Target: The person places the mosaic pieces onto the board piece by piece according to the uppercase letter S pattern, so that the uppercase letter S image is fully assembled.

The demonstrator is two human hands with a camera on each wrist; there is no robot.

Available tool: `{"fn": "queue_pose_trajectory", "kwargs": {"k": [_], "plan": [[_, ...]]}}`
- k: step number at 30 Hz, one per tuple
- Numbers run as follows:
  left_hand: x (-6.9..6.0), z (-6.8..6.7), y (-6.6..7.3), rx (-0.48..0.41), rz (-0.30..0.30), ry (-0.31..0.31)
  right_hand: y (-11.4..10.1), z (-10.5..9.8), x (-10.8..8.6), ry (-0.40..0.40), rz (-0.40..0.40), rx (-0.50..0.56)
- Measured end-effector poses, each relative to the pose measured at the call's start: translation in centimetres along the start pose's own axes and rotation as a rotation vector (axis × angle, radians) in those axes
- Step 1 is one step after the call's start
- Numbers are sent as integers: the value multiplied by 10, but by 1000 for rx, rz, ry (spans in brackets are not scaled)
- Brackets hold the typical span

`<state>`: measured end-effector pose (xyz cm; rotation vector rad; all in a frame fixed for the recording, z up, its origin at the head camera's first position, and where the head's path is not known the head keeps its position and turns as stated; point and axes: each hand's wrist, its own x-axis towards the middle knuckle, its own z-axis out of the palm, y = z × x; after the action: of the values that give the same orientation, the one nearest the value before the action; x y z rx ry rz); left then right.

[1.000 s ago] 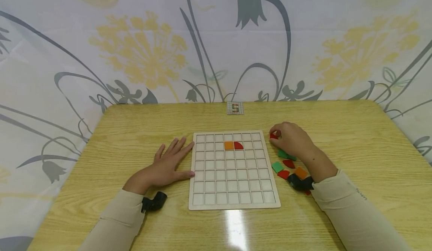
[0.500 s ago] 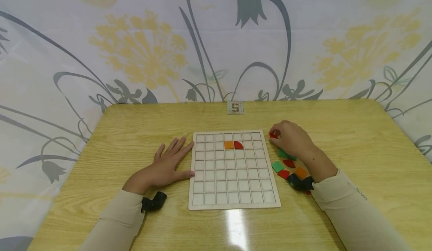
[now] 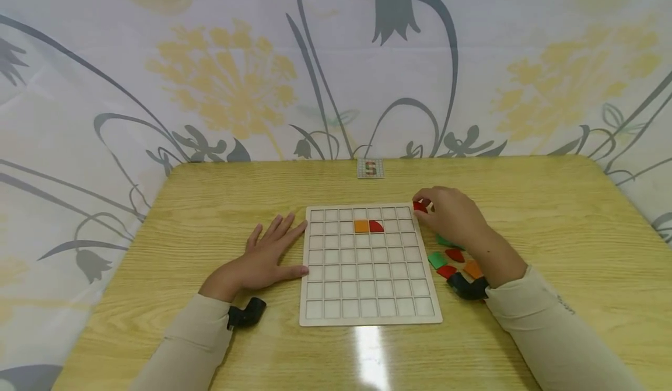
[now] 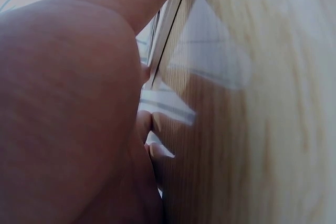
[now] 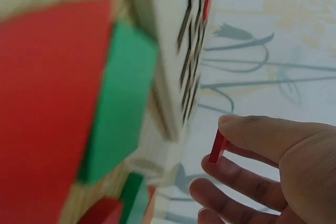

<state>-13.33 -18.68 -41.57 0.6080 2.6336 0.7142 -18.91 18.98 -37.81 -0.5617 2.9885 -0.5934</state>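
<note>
The left sleeve [image 3: 184,341] is beige, softly creased; the right sleeve [image 3: 551,332] matches — plus a small dark marking [image 3: 566,304], too tiny to read. A black, elbow-shaped device [image 3: 249,313] sits at each wrist — the hands [image 3: 264,261] bare.

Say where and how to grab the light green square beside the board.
Likely by two opposite edges, straight down from above: the light green square lies flat with straight sides, and the board and red pieces sit close by, crowding a sideways approach.
</note>
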Motion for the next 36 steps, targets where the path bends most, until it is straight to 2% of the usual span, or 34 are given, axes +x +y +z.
{"fn": "queue_pose_trajectory", "kwargs": {"k": [11,20,26,36], "plan": [[3,-3,3,6,-3,3,-35,2,9,33,-89,15],[1,-2,2,-3,-3,-5,-51,16,15,34,-154,35],[0,-1,1,-14,-8,-10,-66,19,20,24,-166,56],[-1,-1,1,16,-22,-6,-89,26,30,-18,-177,92]]}}
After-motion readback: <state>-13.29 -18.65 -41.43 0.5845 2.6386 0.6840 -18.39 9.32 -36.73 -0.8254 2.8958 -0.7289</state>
